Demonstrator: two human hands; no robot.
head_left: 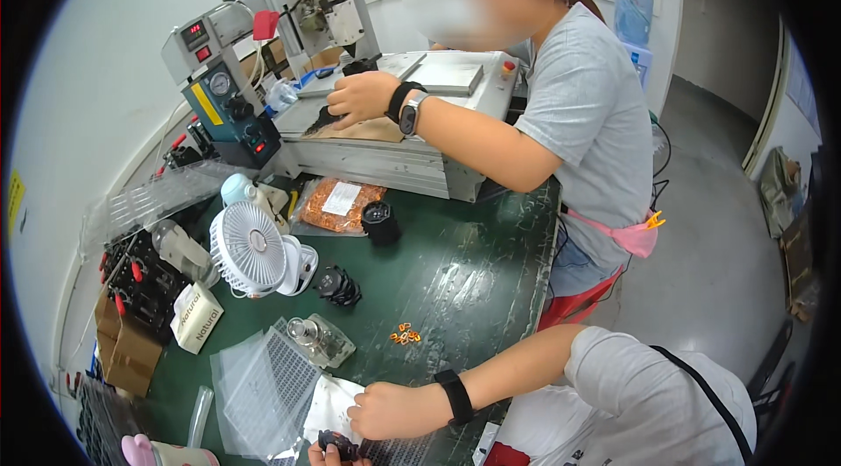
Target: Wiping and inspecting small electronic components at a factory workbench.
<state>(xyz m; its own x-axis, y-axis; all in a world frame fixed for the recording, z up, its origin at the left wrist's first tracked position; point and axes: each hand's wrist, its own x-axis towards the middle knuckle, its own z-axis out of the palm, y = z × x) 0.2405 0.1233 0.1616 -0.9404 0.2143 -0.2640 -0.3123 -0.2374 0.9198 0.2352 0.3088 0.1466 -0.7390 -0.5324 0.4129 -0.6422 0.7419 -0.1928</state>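
My left hand (317,455), partly cut off by the lower edge, holds a small round black part (338,443) between its fingers. Right above it is my right hand (399,411), fingers curled in and pressed together close to the black part. Whatever those fingers pinch, if anything, is too small to make out. A white sheet of paper or cloth (328,403) lies under and beside both hands. Left of it are clear plastic sheets and a perforated grid sheet (285,361). A glass bottle with a metal top (320,340) stands just beyond the paper.
Small orange pieces (405,335) lie on the green table (473,264). Black cylindrical stacks (338,287), a white fan (254,247), a tissue box (197,317) and a bag of orange parts (342,203) stand around. Across, a co-worker's hand (363,98) works at a bench machine (377,159).
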